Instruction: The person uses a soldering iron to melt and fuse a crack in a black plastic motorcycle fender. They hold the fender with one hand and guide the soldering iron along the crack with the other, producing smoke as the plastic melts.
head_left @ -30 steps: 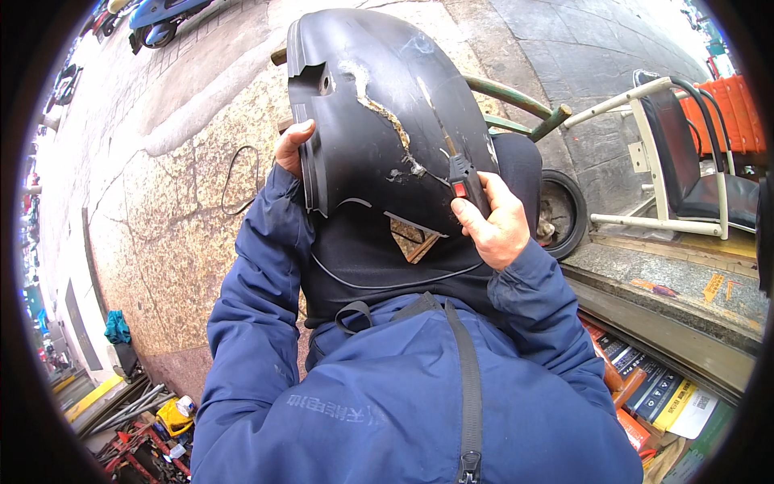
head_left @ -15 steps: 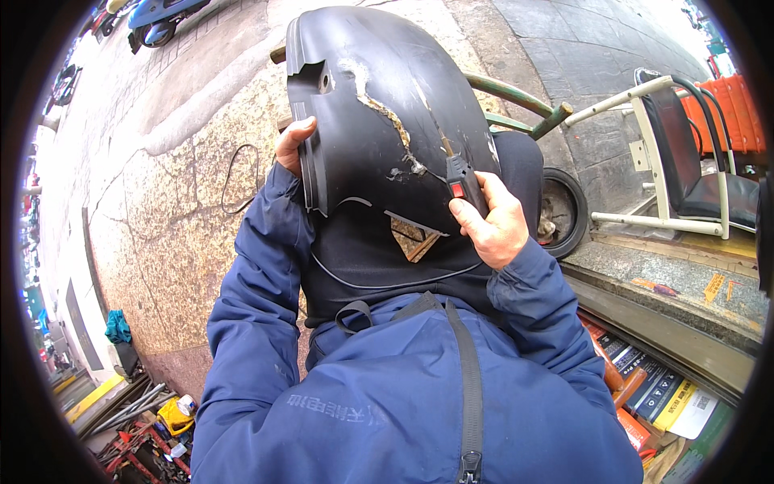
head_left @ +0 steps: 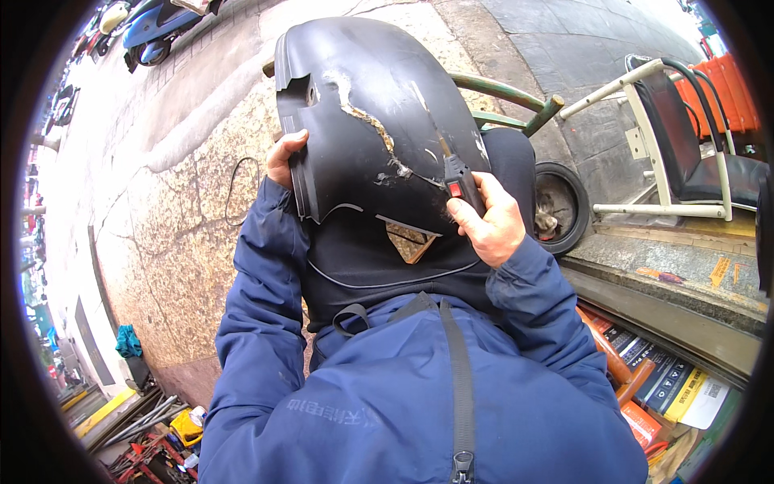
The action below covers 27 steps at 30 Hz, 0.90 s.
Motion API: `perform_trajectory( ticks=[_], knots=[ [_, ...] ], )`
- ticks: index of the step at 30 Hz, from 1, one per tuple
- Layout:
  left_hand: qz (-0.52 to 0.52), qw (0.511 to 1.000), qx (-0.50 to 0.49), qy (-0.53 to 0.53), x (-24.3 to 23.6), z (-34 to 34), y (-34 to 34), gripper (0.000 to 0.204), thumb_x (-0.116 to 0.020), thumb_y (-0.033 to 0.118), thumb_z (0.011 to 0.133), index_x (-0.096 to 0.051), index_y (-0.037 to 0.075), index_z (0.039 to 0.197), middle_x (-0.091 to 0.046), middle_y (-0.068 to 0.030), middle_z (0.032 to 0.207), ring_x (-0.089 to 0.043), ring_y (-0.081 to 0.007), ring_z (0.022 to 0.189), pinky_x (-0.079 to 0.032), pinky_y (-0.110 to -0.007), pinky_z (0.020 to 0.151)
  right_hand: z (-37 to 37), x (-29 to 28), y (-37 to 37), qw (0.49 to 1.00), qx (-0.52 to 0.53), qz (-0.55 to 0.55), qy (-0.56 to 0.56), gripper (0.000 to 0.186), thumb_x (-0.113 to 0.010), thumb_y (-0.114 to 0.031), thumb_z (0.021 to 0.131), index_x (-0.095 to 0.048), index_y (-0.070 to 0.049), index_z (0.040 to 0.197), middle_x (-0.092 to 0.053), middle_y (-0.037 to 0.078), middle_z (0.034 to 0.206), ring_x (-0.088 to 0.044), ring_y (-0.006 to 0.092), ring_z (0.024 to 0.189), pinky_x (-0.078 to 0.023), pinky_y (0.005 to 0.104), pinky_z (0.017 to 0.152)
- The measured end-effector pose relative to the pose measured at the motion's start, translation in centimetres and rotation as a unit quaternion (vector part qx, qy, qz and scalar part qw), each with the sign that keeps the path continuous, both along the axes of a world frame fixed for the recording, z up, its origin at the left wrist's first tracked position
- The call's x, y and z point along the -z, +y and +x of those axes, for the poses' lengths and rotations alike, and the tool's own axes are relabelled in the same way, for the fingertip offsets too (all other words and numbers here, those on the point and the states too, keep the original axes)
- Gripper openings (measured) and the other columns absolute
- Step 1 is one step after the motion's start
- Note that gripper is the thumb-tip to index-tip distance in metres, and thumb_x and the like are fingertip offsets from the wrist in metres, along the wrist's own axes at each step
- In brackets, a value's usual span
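A large black curved plastic panel [head_left: 339, 169] lies across my black-clad legs, marked by a jagged pale, crusty seam [head_left: 367, 121] and a thinner scraped line to its right. My left hand [head_left: 284, 157] grips the panel's left edge, fingers closed round it near a notched cutout. In my right hand [head_left: 492, 222] is a black-handled tool [head_left: 458, 181] with a red switch and thin metal tip, which points up along the thinner line; whether the tip touches the plastic I cannot tell. A thin black cord [head_left: 242, 165] loops on the paving left of me.
Under and behind the panel is a green tubular frame [head_left: 512, 98]. A tire [head_left: 560, 177] and black-seated metal chair [head_left: 709, 173] stand right, before orange stacked items [head_left: 726, 97]. Scooters [head_left: 157, 36] stand top left; assorted tools [head_left: 153, 452] lie lower left, printed boxes [head_left: 669, 387] lower right.
My view has tilted slightly, so the panel and both hands sit a little further left in the picture, the panel's top lower. The grips look unchanged.
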<state>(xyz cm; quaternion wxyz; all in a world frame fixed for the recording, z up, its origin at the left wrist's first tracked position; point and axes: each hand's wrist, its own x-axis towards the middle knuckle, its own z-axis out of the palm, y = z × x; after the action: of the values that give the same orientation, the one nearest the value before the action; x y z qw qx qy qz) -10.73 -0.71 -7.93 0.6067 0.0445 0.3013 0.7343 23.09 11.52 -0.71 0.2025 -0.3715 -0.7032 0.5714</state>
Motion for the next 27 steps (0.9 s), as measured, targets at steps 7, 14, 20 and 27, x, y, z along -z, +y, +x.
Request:
perform_trajectory(
  ticks=[7, 14, 20, 27],
  knots=[
    [0.004, 0.999, 0.047, 0.002, -0.1, -0.5, -0.9, 0.048, -0.064, 0.023, 0.096, -0.056, -0.004, 0.135, -0.071, -0.0197, 0.118, -0.073, -0.0327, 0.103, -0.061, -0.048, 0.093, 1.2, 0.3, -1.2, 0.999, -0.028, 0.035, -0.03, 0.042, -0.078, -0.024, 0.088, -0.064, 0.001, 0.119, -0.072, 0.021, 0.086, -0.074, 0.0314, 0.076, -0.057, 0.038, 0.071],
    [0.003, 0.998, 0.062, -0.002, -0.3, -0.8, -0.9, 0.048, -0.063, 0.023, 0.097, -0.056, -0.005, 0.136, -0.07, -0.0215, 0.119, -0.073, -0.0337, 0.104, -0.061, -0.049, 0.095, 1.3, -0.4, -2.9, 0.994, -0.07, 0.071, -0.054, 0.038, -0.078, -0.017, 0.089, -0.063, 0.0, 0.118, -0.072, 0.019, 0.084, -0.073, 0.029, 0.075, -0.056, 0.0365, 0.071],
    [0.009, 0.997, 0.069, -0.022, 0.0, -1.1, -0.9, 0.048, -0.063, 0.022, 0.097, -0.056, -0.005, 0.136, -0.071, -0.0212, 0.119, -0.073, -0.0343, 0.106, -0.061, -0.049, 0.096, 1.4, -0.1, -3.5, 0.992, -0.075, 0.084, -0.062, 0.04, -0.076, -0.023, 0.09, -0.06, 0.0, 0.119, -0.071, 0.025, 0.083, -0.073, 0.0404, 0.076, -0.057, 0.0444, 0.07],
    [0.024, 0.997, 0.073, -0.013, 0.1, -1.3, -1.0, 0.044, -0.061, 0.023, 0.099, -0.059, -0.006, 0.132, -0.071, -0.0213, 0.121, -0.072, -0.0345, 0.107, -0.059, -0.05, 0.098, 2.3, 0.5, -4.2, 0.995, -0.058, 0.063, -0.048, 0.041, -0.077, -0.022, 0.09, -0.059, 0.0, 0.119, -0.071, 0.025, 0.084, -0.073, 0.0406, 0.076, -0.056, 0.044, 0.07]
  ],
)
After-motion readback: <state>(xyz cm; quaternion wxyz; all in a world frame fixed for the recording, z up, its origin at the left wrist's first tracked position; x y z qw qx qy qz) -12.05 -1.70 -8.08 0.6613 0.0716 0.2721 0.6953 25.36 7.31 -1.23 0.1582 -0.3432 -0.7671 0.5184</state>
